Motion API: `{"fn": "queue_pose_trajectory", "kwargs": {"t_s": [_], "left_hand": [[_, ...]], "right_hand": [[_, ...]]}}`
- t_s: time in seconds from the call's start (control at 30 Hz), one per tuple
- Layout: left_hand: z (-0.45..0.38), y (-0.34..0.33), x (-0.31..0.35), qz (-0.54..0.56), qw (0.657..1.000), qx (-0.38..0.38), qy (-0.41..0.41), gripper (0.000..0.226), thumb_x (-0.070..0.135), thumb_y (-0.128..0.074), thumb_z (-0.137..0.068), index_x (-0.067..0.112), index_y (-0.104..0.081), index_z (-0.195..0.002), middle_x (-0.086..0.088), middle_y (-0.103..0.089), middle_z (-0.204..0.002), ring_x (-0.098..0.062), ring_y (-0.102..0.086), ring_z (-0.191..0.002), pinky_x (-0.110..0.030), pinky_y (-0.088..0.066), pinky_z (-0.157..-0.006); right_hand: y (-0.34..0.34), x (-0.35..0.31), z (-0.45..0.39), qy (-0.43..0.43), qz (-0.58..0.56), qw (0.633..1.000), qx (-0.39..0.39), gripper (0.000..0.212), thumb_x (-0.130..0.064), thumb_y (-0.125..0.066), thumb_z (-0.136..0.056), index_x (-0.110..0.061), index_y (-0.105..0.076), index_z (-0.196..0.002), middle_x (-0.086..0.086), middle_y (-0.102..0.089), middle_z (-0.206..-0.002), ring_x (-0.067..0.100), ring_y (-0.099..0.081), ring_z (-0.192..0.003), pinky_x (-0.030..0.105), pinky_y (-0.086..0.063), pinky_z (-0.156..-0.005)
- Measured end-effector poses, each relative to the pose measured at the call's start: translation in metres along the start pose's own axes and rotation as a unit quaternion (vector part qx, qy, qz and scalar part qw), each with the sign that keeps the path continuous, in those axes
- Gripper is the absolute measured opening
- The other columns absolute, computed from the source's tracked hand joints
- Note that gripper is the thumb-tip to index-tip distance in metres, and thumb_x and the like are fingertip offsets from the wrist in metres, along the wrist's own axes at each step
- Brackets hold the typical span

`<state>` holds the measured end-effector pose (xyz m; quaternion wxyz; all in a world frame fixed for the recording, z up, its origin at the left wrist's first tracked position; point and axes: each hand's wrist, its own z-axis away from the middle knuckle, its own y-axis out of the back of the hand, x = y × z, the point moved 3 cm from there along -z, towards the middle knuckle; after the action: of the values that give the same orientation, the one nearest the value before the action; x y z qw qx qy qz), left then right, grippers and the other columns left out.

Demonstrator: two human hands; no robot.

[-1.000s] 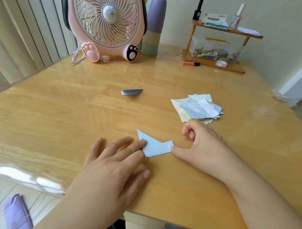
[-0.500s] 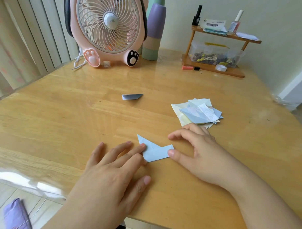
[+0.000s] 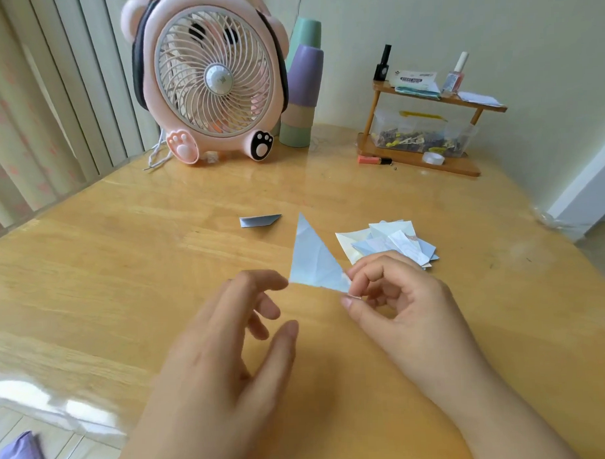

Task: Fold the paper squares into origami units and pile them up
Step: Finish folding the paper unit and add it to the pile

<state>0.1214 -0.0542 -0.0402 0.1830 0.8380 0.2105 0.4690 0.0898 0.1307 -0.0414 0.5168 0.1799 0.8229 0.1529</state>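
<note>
In the lower middle of the frame the left hand (image 3: 229,335) hangs above the table (image 3: 90,288) with loose, spread fingers and holds nothing; one fingertip comes close to the left corner of the paper, probably ready to take it for the next fold. Just right of it, the right hand (image 3: 392,295) pinches the lower right corner of the light blue folded paper (image 3: 312,260) between thumb and forefinger, so the triangle stands up with its point toward the top of the frame. Behind this hand, right of centre, lies the pile of papers (image 3: 387,243). Further up, near the centre, one dark folded unit (image 3: 259,220) lies alone. At the top stand the pink fan (image 3: 213,81) and the wooden shelf (image 3: 428,128).
</note>
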Motion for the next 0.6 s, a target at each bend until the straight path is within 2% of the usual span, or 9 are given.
{"fn": "queue_pose_trajectory", "kwargs": {"t_s": [0.07, 0.13, 0.2, 0.27, 0.37, 0.47, 0.6], "left_hand": [[-0.009, -0.014, 0.007, 0.068, 0.996, -0.058, 0.031, 0.04, 0.061, -0.047, -0.071, 0.057, -0.046, -0.111, 0.025, -0.061, -0.096, 0.006, -0.06, -0.085, -0.002, -0.036, -0.048], [-0.019, -0.029, 0.012, 0.162, 0.979, -0.104, 0.064, 0.047, 0.065, -0.051, -0.066, 0.059, -0.049, -0.113, 0.029, -0.064, -0.1, 0.007, -0.063, -0.09, -0.006, -0.045, -0.062], [-0.03, -0.04, 0.016, 0.272, 0.953, -0.093, 0.091, 0.039, 0.053, -0.062, -0.069, 0.044, -0.064, -0.107, 0.017, -0.071, -0.094, 0.0, -0.066, -0.09, -0.01, -0.048, -0.073], [-0.038, -0.045, 0.016, 0.351, 0.926, -0.068, 0.124, 0.028, 0.039, -0.062, -0.073, 0.035, -0.072, -0.099, 0.007, -0.074, -0.091, -0.007, -0.068, -0.091, -0.016, -0.05, -0.08], [-0.042, -0.052, 0.011, 0.406, 0.902, -0.066, 0.132, 0.03, 0.035, -0.066, -0.072, 0.036, -0.072, -0.102, -0.004, -0.072, -0.095, -0.018, -0.066, -0.097, -0.033, -0.051, -0.092], [-0.041, -0.055, 0.003, 0.456, 0.876, -0.056, 0.148, 0.042, 0.041, -0.067, -0.064, 0.031, -0.073, -0.104, -0.021, -0.064, -0.101, -0.026, -0.063, -0.096, -0.041, -0.049, -0.092], [-0.039, -0.058, -0.005, 0.465, 0.869, -0.057, 0.16, 0.042, 0.041, -0.064, -0.064, 0.029, -0.073, -0.104, -0.002, -0.07, -0.11, -0.024, -0.064, -0.105, -0.047, -0.045, -0.097]], "right_hand": [[0.002, -0.001, -0.001, 0.03, -0.009, 0.999, 0.04, 0.019, -0.007, -0.068, -0.071, -0.023, -0.059, -0.067, -0.012, -0.061, -0.086, 0.01, -0.06, -0.075, 0.015, -0.046, -0.065], [0.004, -0.003, -0.001, 0.054, -0.029, 0.996, 0.059, 0.019, -0.009, -0.07, -0.072, -0.026, -0.061, -0.069, -0.011, -0.06, -0.085, 0.012, -0.061, -0.078, 0.018, -0.048, -0.067], [0.003, -0.005, -0.001, 0.073, -0.05, 0.995, 0.053, 0.012, -0.017, -0.069, -0.073, -0.027, -0.063, -0.073, -0.011, -0.059, -0.087, 0.013, -0.062, -0.078, 0.02, -0.05, -0.07], [0.003, -0.005, -0.002, 0.086, -0.053, 0.994, 0.047, 0.005, -0.021, -0.066, -0.075, -0.025, -0.066, -0.077, -0.012, -0.059, -0.089, 0.013, -0.064, -0.08, 0.022, -0.051, -0.073], [0.006, -0.001, -0.004, 0.091, -0.05, 0.993, 0.053, 0.003, -0.022, -0.065, -0.077, -0.024, -0.067, -0.078, -0.013, -0.06, -0.09, 0.013, -0.064, -0.085, 0.021, -0.052, -0.074], [0.009, 0.0, -0.005, 0.088, -0.039, 0.994, 0.051, 0.006, -0.022, -0.063, -0.078, -0.026, -0.066, -0.08, -0.011, -0.062, -0.089, 0.013, -0.064, -0.087, 0.017, -0.049, -0.072], [0.006, -0.001, -0.004, 0.1, -0.004, 0.995, 0.031, 0.008, -0.02, -0.063, -0.078, -0.027, -0.063, -0.082, -0.013, -0.063, -0.083, 0.008, -0.06, -0.075, 0.013, -0.044, -0.069]]}}
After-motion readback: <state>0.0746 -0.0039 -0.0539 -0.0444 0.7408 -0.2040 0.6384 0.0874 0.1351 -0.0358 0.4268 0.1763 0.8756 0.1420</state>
